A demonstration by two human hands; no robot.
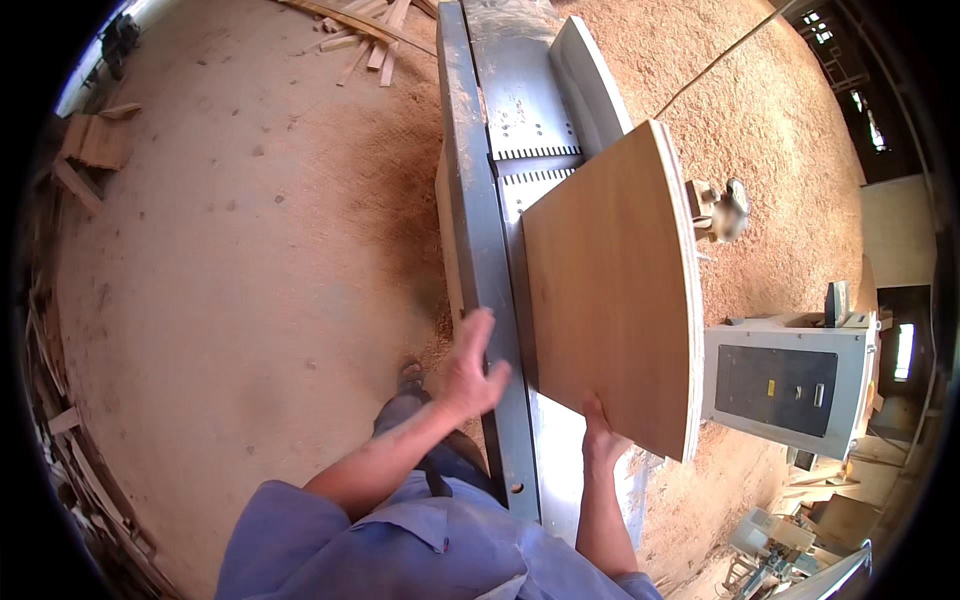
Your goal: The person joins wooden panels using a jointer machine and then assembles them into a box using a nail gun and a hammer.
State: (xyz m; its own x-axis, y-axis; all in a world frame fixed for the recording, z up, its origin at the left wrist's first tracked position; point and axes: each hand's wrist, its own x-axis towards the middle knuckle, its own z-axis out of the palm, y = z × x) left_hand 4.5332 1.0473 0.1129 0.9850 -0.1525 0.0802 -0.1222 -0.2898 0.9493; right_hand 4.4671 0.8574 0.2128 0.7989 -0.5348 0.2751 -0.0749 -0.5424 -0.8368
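Wood panel gripped underneath by R hand; L hand spread, fingers open, over jointer table.

Bright, warm daylight, soft shadows, strong fisheye bending and black corners at the rim, slight blur at edges

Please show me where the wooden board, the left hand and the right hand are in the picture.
wooden board (610, 300): head view, middle of its broad face.
left hand (470, 370): head view, back of the hand, over the machine table's edge.
right hand (600, 440): head view, back of the hand, under the board's near edge.
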